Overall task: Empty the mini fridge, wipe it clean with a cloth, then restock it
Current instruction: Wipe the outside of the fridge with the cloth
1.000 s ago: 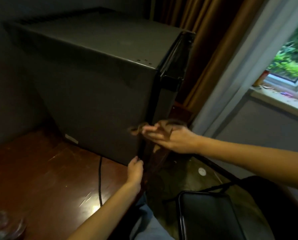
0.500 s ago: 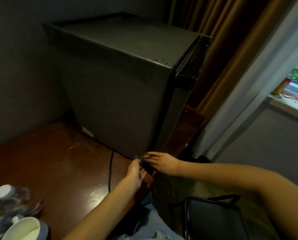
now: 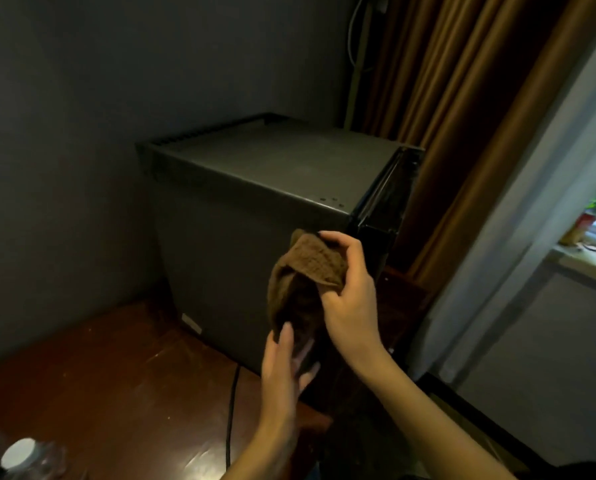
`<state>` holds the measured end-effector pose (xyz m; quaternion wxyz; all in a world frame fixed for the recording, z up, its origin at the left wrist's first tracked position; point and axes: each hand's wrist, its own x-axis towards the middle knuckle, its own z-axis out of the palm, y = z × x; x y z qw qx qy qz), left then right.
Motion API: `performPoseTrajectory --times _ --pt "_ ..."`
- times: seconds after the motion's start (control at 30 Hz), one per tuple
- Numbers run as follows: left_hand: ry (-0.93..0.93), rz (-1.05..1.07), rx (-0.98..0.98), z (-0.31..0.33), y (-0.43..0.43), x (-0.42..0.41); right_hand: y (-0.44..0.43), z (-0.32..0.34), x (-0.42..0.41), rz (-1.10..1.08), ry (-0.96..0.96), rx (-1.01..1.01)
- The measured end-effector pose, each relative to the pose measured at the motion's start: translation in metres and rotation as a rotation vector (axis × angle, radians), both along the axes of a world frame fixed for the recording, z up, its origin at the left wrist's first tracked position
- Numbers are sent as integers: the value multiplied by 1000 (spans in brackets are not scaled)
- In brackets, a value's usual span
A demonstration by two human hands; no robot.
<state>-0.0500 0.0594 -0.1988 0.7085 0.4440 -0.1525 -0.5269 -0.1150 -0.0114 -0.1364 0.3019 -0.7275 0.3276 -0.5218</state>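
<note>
The dark grey mini fridge [image 3: 241,216] stands on a wooden desk [image 3: 123,386] against the wall, its door on the right side shut. A brown cloth [image 3: 307,271] hangs in front of the fridge's side near the door edge. My right hand [image 3: 352,303] grips the cloth's upper part with curled fingers. Below it, my left hand [image 3: 286,368] touches the cloth's lower end with straight fingers. The fridge's inside is hidden.
A black cable [image 3: 232,410] runs across the desk from the fridge. A bottle with a white cap [image 3: 19,453] sits at the lower left. Brown curtains [image 3: 462,98], a pale sheer curtain [image 3: 518,237] and a window sill [image 3: 587,258] lie to the right.
Both hands rose from the fridge's lower front corner to mid-height. The brown cloth, barely visible before, now hangs open between them. The view tilted upward.
</note>
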Motion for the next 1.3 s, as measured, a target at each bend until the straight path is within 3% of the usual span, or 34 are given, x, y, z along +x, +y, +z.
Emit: performPoseTrajectory --times 0.1,0.17,0.37,0.47,0.53,0.6,0.67,0.73,0.8,0.93,1.07,1.13,1.3 --pt "130 35 -179 24 3 1 3 9 -4 63 60 -61" --pt "93 86 -270 38 3 3 7 2 -4 85 171 -48" --pt "-276 339 -240 46 -11 13 9 -4 -2 -40 387 -193" --pt "-635 498 -293 41 -20 31 6 5 -14 -15 552 -348" --pt "-751 552 -332 36 -29 41 4 15 -26 -41 467 -429" --pt "-866 604 -408 36 -40 42 -4 26 -37 -182 253 -511" --pt "-1115 611 -550 45 -57 33 -19 36 -43 -345 65 -558" --pt "-1376 530 -670 57 -78 18 -36 43 -43 -427 -51 -518" --pt "-1477 467 -685 64 -96 4 -50 48 -38 -428 -160 -412" --pt "-1593 441 -731 27 -105 -7 -65 40 -20 -360 -236 -252" --pt "-1804 491 -779 7 -109 17 -65 34 -9 -332 -257 -233" --pt "-1815 537 -813 28 -114 26 -66 35 -10 -347 -230 -244" --pt "-1534 605 -784 97 -137 29 -68 40 -12 -434 -46 -337"
